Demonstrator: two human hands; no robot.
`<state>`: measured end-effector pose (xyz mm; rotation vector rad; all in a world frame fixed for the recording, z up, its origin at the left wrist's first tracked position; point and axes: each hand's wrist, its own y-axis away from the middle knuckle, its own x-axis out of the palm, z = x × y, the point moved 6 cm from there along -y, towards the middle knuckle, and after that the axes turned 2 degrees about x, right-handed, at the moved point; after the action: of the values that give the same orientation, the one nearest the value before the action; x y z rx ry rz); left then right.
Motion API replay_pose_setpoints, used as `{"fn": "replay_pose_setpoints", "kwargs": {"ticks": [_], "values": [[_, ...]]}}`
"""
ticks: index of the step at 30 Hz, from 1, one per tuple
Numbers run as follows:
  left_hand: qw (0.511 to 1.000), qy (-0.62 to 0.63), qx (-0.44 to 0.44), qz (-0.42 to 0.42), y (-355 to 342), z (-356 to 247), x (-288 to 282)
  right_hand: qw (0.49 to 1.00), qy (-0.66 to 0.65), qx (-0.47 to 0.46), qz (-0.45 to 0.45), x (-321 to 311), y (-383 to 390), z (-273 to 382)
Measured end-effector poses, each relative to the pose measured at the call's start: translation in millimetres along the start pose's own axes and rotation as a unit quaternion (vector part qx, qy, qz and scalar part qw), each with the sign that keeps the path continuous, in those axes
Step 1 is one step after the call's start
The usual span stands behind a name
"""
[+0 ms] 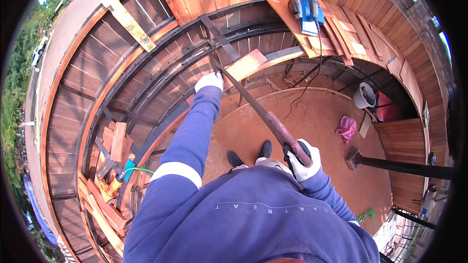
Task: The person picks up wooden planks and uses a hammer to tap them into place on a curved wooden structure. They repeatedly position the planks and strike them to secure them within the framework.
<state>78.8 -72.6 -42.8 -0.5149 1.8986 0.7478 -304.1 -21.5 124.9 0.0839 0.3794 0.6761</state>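
My right hand (303, 159), in a white and dark glove, is closed around the reddish-brown handle of a long tool (285, 132). From that handle a narrow dark blade (246, 93) slants up and left. Its far end reaches the curved bench frame, beside a short wooden board (247, 64). My left hand (209, 82), gloved in white, is closed at the left end of this board, close to the blade's far end. What its fingers grip is hidden.
A blue power planer (308, 10) rests on boards at the upper right, its cord trailing down. A yellow level (117, 12) lies across the upper-left frame. Offcuts (118, 141) and a yellow power tool (113, 187) lie at left. A grey bucket (364, 95), pink cloth (346, 129) and black post (404, 165) stand right.
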Motion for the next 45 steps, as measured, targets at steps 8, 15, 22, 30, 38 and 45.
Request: {"fn": "replay_pose_setpoints", "kwargs": {"ticks": [8, 15, 22, 30, 38, 45], "values": [[1.0, 0.002, 0.012, -0.023, 6.5, -7.0, -9.1, 0.998, 0.034, -0.056, 0.024, 12.8, -28.3, 11.5], [0.999, -0.018, 0.009, -0.05, -7.9, 11.5, 9.1, 0.971, -0.127, -0.016, -0.2, -79.8, 41.4, -9.3], [0.992, 0.025, 0.028, -0.121, 12.4, -2.4, -12.4, 0.929, 0.044, -0.115, -0.349, -183.9, -50.4, -31.1], [0.994, 0.052, 0.054, -0.085, -0.1, 10.8, -5.5, 0.802, 0.499, -0.029, -0.328, -296.9, -285.9, -89.7], [0.981, 0.048, 0.016, -0.185, 40.6, 2.5, -17.2, 0.796, 0.473, -0.313, -0.21, -214.0, -350.9, -30.0], [0.979, 0.025, 0.112, -0.171, 60.2, -14.2, -41.2, 0.727, 0.473, -0.454, 0.204, 76.3, -307.2, 4.6]]}}
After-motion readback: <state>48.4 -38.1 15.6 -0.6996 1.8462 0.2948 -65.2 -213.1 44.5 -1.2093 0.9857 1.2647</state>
